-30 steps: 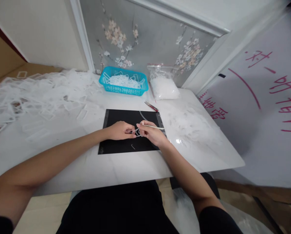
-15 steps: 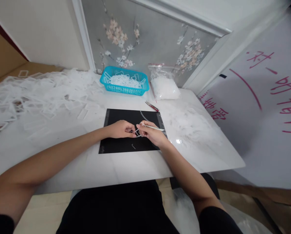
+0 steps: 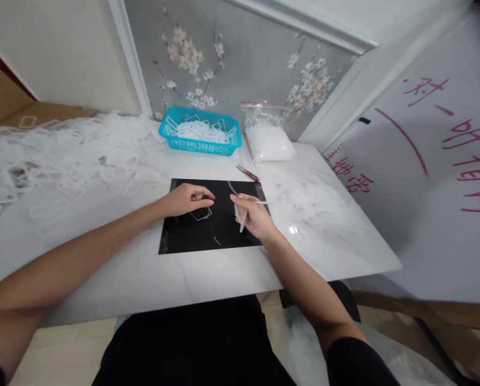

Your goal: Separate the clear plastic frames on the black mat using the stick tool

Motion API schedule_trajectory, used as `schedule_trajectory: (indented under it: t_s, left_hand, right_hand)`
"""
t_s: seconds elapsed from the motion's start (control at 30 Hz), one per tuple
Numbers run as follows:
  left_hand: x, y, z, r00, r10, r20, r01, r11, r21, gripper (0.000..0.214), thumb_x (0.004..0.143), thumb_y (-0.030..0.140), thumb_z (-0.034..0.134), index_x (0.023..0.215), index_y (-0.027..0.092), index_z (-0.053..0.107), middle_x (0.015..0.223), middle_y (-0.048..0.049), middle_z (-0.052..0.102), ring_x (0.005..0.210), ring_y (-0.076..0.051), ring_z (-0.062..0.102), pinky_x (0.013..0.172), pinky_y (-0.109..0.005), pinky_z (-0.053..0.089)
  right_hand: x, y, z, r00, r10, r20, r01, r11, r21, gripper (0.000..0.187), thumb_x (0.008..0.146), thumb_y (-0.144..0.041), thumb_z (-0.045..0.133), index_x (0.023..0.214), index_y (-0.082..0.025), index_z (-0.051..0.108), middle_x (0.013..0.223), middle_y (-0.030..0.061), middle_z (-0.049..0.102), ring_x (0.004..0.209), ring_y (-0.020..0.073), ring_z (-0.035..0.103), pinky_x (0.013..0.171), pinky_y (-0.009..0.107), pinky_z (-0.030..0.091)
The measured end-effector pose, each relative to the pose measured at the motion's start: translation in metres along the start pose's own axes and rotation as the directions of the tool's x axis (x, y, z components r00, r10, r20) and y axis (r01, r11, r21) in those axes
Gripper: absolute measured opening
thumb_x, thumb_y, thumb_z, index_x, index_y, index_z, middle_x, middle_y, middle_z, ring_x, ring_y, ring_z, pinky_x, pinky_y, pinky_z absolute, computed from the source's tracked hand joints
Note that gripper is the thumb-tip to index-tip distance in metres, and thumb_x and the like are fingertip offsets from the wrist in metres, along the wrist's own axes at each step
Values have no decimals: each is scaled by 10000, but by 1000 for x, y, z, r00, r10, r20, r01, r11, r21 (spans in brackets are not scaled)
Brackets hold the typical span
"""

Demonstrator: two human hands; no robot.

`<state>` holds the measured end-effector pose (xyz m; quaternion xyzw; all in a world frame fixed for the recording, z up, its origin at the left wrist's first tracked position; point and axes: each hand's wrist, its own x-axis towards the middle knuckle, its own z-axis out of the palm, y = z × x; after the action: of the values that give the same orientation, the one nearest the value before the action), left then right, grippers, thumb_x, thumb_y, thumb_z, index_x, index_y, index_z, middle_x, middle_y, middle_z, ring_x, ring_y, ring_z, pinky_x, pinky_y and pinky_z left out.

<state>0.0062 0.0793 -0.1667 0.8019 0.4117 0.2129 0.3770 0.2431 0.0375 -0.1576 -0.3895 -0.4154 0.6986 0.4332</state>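
White bench carries a black mat, with a blue basket of white pieces at its far edge. On the mat the left hand rests loosely curled just beside a thin white frame lying flat; whether its fingertips pinch anything cannot be told. Right hand, apart from it, is clenched round a slim tool and a small white strip

Back wall: grey panel painted with blossom sprays.
Left wall: plain cream.
Right side: white sheet bearing red characters.
Table: white, glossy.
Floor: pale beige.
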Motion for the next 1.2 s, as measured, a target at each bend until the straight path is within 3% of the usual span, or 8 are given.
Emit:
schedule_trajectory:
  t_s: [0.17,0.3,0.4,0.6,0.73,0.93,1.07,1.2]
  left_hand:
    - [-8,5,-17,989,41,-143,-28,995,92,584,887,507,616,1398,239,530,694,59,425,599,-87,398,628,-224,363]
    - [-37,2,-9,994,49,-94,-16,946,323,534,910,540,581,1369,268,564,784,20,553,674,-111,521,641,-228,411]
    - [-65,-8,5,983,178,-56,-131,875,466,502,938,537,540,1341,242,598,1074,-74,638,992,-202,607,876,-322,484]
    - [-90,-18,26,990,137,22,-115,718,686,753,931,645,456,1540,217,341,1566,-126,384,1458,-347,315,1184,-541,249]
    - [-75,-7,37,995,95,37,-93,687,721,839,934,703,356,1571,167,245,1609,-133,279,1505,-345,210,1222,-573,91]
    - [-22,8,52,965,164,205,-259,720,644,909,929,739,277,1576,107,188,1625,-153,203,1522,-302,175,1241,-487,62]
    - [22,9,60,946,214,244,-319,744,587,939,913,760,280,1572,96,200,1620,-171,222,1521,-311,172,1242,-492,59]
    - [58,12,62,948,238,211,-316,769,555,826,936,720,308,1531,148,331,1585,-166,329,1497,-364,222,1208,-621,-11]
  right_hand:
    - [-7,-12,3,994,26,-111,-1,976,217,520,753,-347,795,597,-230,313,503,-102,207,428,66,183,418,254,198]
    - [-15,-14,12,995,49,-86,-22,957,291,372,785,-342,782,686,-219,446,601,-68,381,557,81,407,554,231,383]
    - [-18,-13,16,995,99,-16,-88,935,343,255,798,-314,770,743,-208,544,671,-36,498,669,104,521,663,244,443]
    - [-20,-20,15,983,182,-22,-150,865,478,211,761,-284,772,751,-212,574,651,-37,446,634,114,481,645,264,446]
    - [-16,-27,5,978,143,-149,-44,849,526,224,767,-279,745,732,-231,529,598,-58,306,547,108,362,564,263,410]
    - [-1,-30,-23,958,116,-263,17,891,454,476,801,-396,702,573,-227,320,465,-99,123,398,70,117,393,255,209]
    - [1,-38,-38,953,28,-302,90,924,371,527,770,-406,735,544,-225,294,439,-115,98,362,47,68,378,255,103]
    - [0,-49,-54,911,-140,-389,234,950,205,541,744,-417,768,521,-226,314,444,-112,143,358,41,97,383,259,99]
